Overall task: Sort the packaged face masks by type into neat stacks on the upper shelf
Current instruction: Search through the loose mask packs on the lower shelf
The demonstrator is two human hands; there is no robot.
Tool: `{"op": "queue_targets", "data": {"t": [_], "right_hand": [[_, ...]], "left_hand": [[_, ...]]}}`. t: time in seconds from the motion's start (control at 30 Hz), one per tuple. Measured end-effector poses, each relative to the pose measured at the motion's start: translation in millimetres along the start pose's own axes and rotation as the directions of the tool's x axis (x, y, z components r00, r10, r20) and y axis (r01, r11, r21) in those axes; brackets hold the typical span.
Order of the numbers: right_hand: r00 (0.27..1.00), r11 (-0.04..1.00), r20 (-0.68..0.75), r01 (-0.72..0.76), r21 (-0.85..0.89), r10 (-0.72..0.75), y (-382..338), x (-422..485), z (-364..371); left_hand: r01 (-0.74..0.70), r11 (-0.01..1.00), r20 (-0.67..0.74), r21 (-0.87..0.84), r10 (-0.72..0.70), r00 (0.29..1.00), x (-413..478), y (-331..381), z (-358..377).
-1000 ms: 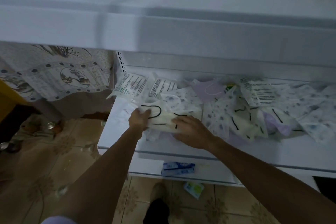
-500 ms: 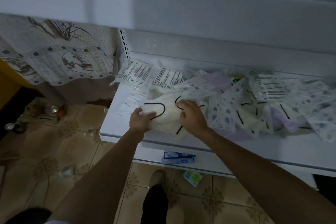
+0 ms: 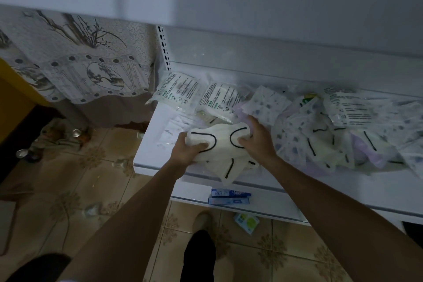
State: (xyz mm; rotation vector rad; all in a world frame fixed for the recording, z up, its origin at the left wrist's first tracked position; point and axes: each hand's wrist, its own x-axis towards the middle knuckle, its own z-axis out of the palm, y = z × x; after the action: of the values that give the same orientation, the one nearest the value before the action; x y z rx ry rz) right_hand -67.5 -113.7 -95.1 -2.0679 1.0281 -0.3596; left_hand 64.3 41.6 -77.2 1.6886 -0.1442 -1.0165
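White masks [image 3: 223, 146], prob packaged, held: L hand [image 3: 186, 152], R hand [image 3: 256, 142]

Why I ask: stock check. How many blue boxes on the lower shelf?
2: one blue box against another blue box, at the lower shelf's front; more may be hidden.

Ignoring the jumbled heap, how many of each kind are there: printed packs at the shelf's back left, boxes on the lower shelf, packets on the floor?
White plastic packs with green print, back left: 2
Blue-and-white cardboard boxes, lower shelf: 2
Green-and-white packet, floor: 1
Total: 5
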Motion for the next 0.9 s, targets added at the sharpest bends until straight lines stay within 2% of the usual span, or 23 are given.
{"op": "queue_targets", "data": {"t": [0.1,0.2,0.27,0.33,0.4,0.47,0.53,0.6,0.73,0.8,0.9], "right_hand": [[1.000,1.000,0.015,-0.009,0.022,0.009,-4,-3,-5],[0.999,0.994,-0.023,-0.031,-0.104,0.028,-3,-10,-20],[0.997,0.994,-0.061,-0.045,-0.099,0.039,-6,-20,-31],[0.995,0.993,-0.014,-0.101,0.061,0.102,-21,-35,-41],[0.972,0.939,0.154,-0.212,0.271,0.175,-45,-56,-52],[0.950,0.877,0.291,-0.234,0.420,0.114,-70,-82,-69],[0.943,0.848,0.328,-0.219,0.482,0.057,-92,-108,-88],[0.919,0.817,0.391,-0.263,0.514,0.050,-118,-134,-104],[0.814,0.794,0.580,-0.371,0.482,0.028,-161,-173,-123],[0.832,0.740,0.550,-0.323,0.590,-0.075,-187,-185,-132],[0.892,0.647,0.413,-0.206,0.734,-0.185,-231,-197,-147]], "left_hand": [[-0.069,0.996,-0.019,0.053,0.070,0.997,-4,2,9],[-0.145,0.985,-0.084,0.092,0.152,0.985,-12,10,8],[-0.190,0.978,-0.116,0.088,0.200,0.973,-24,17,0],[-0.232,0.972,-0.129,0.047,0.237,0.963,-45,26,-10],[-0.288,0.957,-0.111,0.036,0.291,0.950,-76,36,-19],[-0.319,0.947,-0.086,0.045,0.322,0.943,-114,50,-29],[-0.351,0.934,-0.068,0.065,0.355,0.932,-153,62,-41],[-0.380,0.923,-0.085,0.059,0.384,0.919,-191,76,-52],[-0.417,0.909,-0.149,-0.022,0.410,0.900,-268,104,-66],[-0.447,0.894,-0.186,-0.018,0.436,0.880,-304,119,-75],[-0.511,0.859,-0.250,0.038,0.503,0.827,-339,144,-95]]}}
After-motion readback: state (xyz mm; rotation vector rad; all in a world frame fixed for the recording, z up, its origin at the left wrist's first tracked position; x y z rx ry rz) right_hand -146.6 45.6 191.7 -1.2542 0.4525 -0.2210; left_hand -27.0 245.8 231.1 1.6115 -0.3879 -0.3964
